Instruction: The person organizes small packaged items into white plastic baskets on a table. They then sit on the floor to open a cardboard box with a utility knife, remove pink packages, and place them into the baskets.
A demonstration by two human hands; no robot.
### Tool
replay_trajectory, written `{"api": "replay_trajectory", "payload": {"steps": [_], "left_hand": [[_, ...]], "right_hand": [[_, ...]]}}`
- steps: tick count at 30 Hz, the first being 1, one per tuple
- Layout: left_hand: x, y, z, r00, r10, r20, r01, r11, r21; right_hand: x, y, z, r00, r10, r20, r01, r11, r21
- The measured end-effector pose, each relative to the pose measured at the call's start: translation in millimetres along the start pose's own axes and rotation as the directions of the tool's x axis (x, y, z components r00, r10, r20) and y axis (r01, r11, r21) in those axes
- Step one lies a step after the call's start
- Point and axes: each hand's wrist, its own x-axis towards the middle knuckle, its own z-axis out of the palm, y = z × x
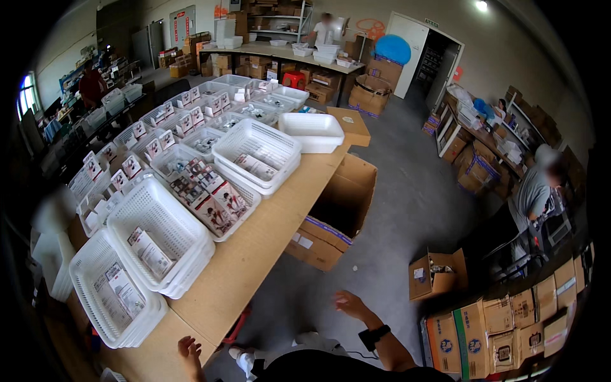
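My left hand [190, 352] hangs over the near edge of the brown table [248, 248], fingers apart and holding nothing. My right hand [349, 304] is out over the grey floor, its fingers loosely curled and nothing visible in them; a black band circles that wrist. Nearest my left hand is a stack of white perforated plastic baskets [155, 329] with printed boxes inside. Beside it, another basket stack [191, 248] holds a few white boxes [152, 253]. Further along, a basket holds rows of printed picture boxes [222, 205], and another stack [281, 162] has boxes at its bottom.
An open cardboard box [315, 243] stands on the floor against the table. Small boxes and bagged items fill baskets across the table. At right are a smaller open carton [434, 281], stacked cartons [477, 334] and a seated person [534, 191]. Other people are at far tables.
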Motion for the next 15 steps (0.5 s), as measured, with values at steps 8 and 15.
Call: {"api": "replay_trajectory", "payload": {"steps": [8,15], "left_hand": [[13,14,252,0.789,-0.012,0.614,-0.090,0.987,0.135],[20,18,417,0.589,0.078,0.804,-0.334,0.930,0.154]], "right_hand": [[-133,185,-118,0.795,0.156,-0.586,-0.054,0.981,0.187],[-196,240,-139,0.608,0.471,-0.639,-0.209,0.871,0.444]]}}
